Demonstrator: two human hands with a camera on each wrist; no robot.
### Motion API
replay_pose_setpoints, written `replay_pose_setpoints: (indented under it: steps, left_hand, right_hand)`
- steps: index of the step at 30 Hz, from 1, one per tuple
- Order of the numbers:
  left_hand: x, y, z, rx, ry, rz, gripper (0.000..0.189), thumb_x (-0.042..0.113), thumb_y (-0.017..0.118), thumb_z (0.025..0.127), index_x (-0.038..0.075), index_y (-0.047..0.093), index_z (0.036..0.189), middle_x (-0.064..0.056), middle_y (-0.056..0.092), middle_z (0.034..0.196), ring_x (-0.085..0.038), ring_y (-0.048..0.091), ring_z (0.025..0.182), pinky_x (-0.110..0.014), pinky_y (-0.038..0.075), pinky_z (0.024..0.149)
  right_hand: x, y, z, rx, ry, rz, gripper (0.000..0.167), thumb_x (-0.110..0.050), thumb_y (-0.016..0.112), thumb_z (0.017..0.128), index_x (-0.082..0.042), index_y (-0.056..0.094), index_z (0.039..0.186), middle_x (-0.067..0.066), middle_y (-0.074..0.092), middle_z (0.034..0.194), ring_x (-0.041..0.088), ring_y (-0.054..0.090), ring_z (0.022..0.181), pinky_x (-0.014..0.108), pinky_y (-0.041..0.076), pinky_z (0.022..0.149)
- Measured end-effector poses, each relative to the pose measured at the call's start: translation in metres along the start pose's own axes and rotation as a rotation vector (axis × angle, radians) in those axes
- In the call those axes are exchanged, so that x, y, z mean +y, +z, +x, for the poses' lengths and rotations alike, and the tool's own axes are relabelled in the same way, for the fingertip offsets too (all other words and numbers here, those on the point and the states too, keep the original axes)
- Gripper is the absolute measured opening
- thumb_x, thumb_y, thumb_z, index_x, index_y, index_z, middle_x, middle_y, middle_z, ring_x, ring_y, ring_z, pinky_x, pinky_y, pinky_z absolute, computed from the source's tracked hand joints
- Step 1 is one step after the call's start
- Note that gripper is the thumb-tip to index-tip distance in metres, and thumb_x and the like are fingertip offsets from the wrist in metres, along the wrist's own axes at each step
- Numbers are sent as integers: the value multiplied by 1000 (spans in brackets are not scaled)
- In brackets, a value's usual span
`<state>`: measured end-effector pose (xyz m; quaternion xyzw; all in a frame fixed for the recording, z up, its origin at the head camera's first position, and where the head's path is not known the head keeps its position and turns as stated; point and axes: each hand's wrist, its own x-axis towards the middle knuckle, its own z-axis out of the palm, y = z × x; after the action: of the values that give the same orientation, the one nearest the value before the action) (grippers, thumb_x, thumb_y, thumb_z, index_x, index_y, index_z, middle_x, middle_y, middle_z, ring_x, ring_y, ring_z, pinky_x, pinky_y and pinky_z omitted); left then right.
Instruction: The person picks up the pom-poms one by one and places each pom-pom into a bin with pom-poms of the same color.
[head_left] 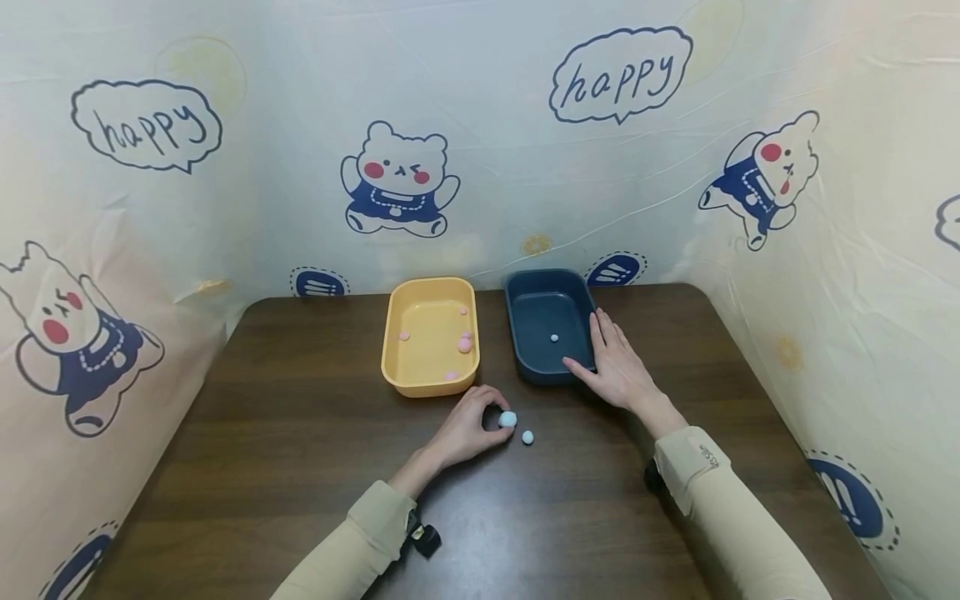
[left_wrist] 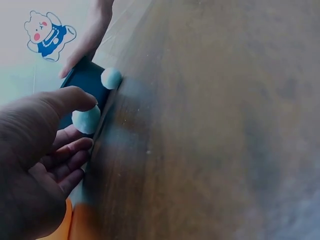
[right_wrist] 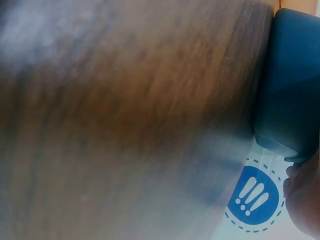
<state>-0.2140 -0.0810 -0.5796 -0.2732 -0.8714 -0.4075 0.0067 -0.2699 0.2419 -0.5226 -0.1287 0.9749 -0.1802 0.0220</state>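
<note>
My left hand (head_left: pixel 471 425) holds a larger pale blue ball (head_left: pixel 507 419) between thumb and fingertips, low over the table in front of the trays. Just right of it lies a smaller pale blue ball (head_left: pixel 528 437) on the tabletop; the left wrist view shows this ball (left_wrist: pixel 111 78) beyond the held one (left_wrist: pixel 86 120). My right hand (head_left: pixel 618 367) rests against the right side of the dark blue tray (head_left: pixel 543 377), fingers extended along the rim and thumb at the near corner. Inside that tray sits a tiny pale blue ball (head_left: pixel 554 337).
Left of the dark blue tray stands a yellow tray (head_left: pixel 422 389) containing several pink balls (head_left: pixel 465 344) of different sizes. Both trays are near the far edge of the brown wooden table (head_left: pixel 300 433). A printed cloth (head_left: pixel 495 100) hangs behind the table and along its sides.
</note>
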Motion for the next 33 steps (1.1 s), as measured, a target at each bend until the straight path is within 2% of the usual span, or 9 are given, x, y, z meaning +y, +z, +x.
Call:
replay_pose_setpoints:
  steps: [5,6,11,12,18,28,33]
  left_hand:
    - [11,-5,-2,4,-41,-20,23,26,86,94,18,73,110,2,70,116,-16,62,113,-40,56,103]
    - [13,-6,-3,-1,-62,-31,23,25,87,93,18,72,110,3,70,116,-16,62,114,-41,55,105]
    - [21,-10,-3,-1,-89,-44,23,23,87,94,18,72,111,2,70,116,-17,62,115,-46,53,107]
    - [26,-12,-3,-2,-92,-44,23,23,86,94,17,72,111,1,71,115,-19,63,115,-47,53,107]
    - [37,-16,-1,17,-97,-47,22,21,87,95,17,74,113,1,73,116,-17,65,114,-43,55,106]
    - [48,-23,5,27,-102,-118,25,18,87,96,15,75,118,-2,73,123,-20,64,120,-48,57,111]
    - [51,-25,10,67,-69,-141,25,17,88,94,15,77,116,-1,76,120,-20,67,118,-47,58,110]
  right_hand:
    - [0,1,0,2,-1,4,110,-69,51,107,1,-2,175,22,-4,186,41,5,174,58,10,143]
    - [0,1,0,2,-1,5,111,-69,51,107,1,-2,175,22,-4,186,41,5,174,58,10,143]
    - [0,0,0,-1,-1,3,110,-69,50,108,1,-3,175,22,-5,186,40,4,174,58,10,143]
    - [0,0,0,-1,-1,2,110,-69,50,108,1,-3,175,22,-5,186,41,4,174,58,10,143]
    - [0,0,0,1,-1,-1,111,-69,50,108,1,-3,175,22,-5,186,40,4,174,58,10,143]
    - [1,2,1,0,3,11,112,-71,50,107,-1,-5,175,21,-6,186,40,4,175,58,10,143]
    - [2,2,1,10,1,6,112,-71,50,107,0,-3,175,23,-4,186,41,4,174,59,10,142]
